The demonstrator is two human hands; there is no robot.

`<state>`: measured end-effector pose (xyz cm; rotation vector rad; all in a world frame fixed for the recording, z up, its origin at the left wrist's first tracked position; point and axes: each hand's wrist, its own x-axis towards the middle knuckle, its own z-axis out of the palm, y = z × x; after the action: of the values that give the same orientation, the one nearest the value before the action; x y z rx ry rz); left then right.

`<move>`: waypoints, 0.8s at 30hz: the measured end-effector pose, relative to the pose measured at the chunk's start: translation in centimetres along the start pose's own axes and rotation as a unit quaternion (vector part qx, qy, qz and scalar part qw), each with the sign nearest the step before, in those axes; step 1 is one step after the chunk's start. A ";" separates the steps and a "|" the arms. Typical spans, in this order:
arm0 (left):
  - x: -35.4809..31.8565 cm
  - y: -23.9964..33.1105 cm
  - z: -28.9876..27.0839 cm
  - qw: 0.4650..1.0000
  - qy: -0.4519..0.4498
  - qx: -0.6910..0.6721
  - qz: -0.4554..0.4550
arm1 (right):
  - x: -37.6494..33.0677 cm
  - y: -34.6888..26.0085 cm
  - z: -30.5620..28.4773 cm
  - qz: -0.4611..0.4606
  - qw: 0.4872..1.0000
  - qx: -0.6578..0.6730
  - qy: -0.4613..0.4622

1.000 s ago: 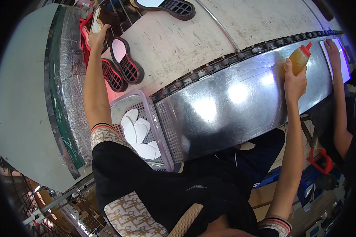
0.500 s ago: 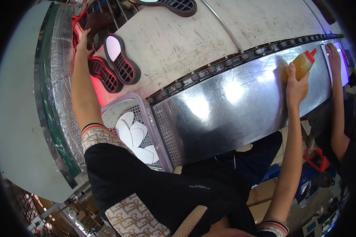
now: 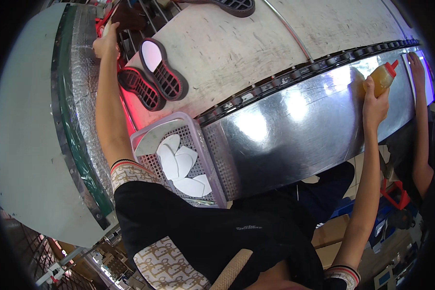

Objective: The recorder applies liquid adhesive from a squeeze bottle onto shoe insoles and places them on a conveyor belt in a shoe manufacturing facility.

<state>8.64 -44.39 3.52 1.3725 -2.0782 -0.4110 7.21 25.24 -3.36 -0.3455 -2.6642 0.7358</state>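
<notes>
My right hand [image 3: 375,107] is wrapped round a squeeze bottle [image 3: 383,78] of yellowish liquid with a red nozzle cap, held tilted above the shiny metal tabletop [image 3: 285,130]. At the far left, my left arm is stretched out, and my left hand [image 3: 106,44] has its fingers apart beside a dark brown item [image 3: 129,18] over metal bars, in reddish light. Part of those fingers is hard to make out. To the right of my left forearm lie two black shoe soles with a grid pattern: one sole [image 3: 169,81] bears a white pad, the other sole [image 3: 141,89] overlaps it.
A lilac perforated basket [image 3: 194,126] with several white insole-shaped pieces [image 3: 182,162] stands by my left arm. A chain track [image 3: 270,83] borders the worn pale belt [image 3: 232,48]. Another sole [image 3: 237,6] lies at the far edge. A co-worker's hand [image 3: 417,72] rests by a lit panel at right.
My left hand has moved farther out and up, away from the soles. The whole view has shifted slightly; my right hand keeps hold of the squeeze bottle.
</notes>
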 end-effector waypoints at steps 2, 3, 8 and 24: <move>-0.9 -0.1 0.5 1.000 -0.012 0.020 -0.002 | 0.0 0.0 0.0 -0.001 1.000 0.000 0.005; -1.1 -0.3 1.1 1.000 0.004 0.001 0.017 | 0.0 0.0 0.0 -0.001 1.000 0.000 0.012; -0.3 -0.6 3.8 0.993 -0.020 0.056 0.103 | -0.2 0.0 0.0 -0.004 1.000 0.005 0.010; -1.1 3.2 7.0 0.942 -0.072 0.256 0.203 | -0.5 -0.7 -0.4 0.004 1.000 -0.012 0.005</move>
<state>2.14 -42.53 -0.44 1.1495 -2.6339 0.2297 7.76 24.67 -2.87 -0.3654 -2.6664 0.7029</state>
